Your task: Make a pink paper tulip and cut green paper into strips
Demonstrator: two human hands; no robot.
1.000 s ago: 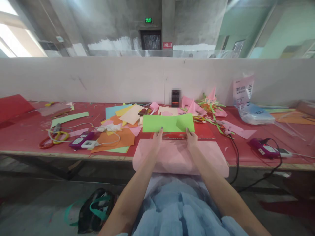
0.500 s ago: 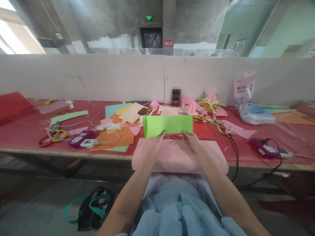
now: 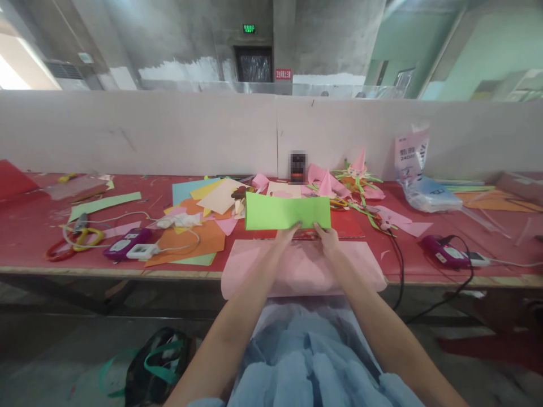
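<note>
A bright green sheet of paper (image 3: 286,211) is held upright in front of me, its long side running left to right. My left hand (image 3: 289,233) grips the lower edge near the middle, thumb on the near face. Closer to the right end, my right hand (image 3: 326,234) pinches the same edge. The other fingers of both hands are mostly hidden behind the paper. Below my wrists lies a pink sheet (image 3: 254,265), curving over the table's front edge. Part of a red sheet (image 3: 350,225) shows behind the green paper.
Orange paper (image 3: 203,237) and other coloured sheets lie to the left. Scissors with red and yellow handles (image 3: 87,239) lie beside a purple device (image 3: 127,244). A pink paper craft (image 3: 358,167) stands at the back. Another purple device (image 3: 445,252) and a plastic bag (image 3: 424,192) are right.
My left hand has slid right along the lower edge, closer to my right hand. The green paper's left end, which showed a fold, now faces me flatter. The view has turned slightly right.
</note>
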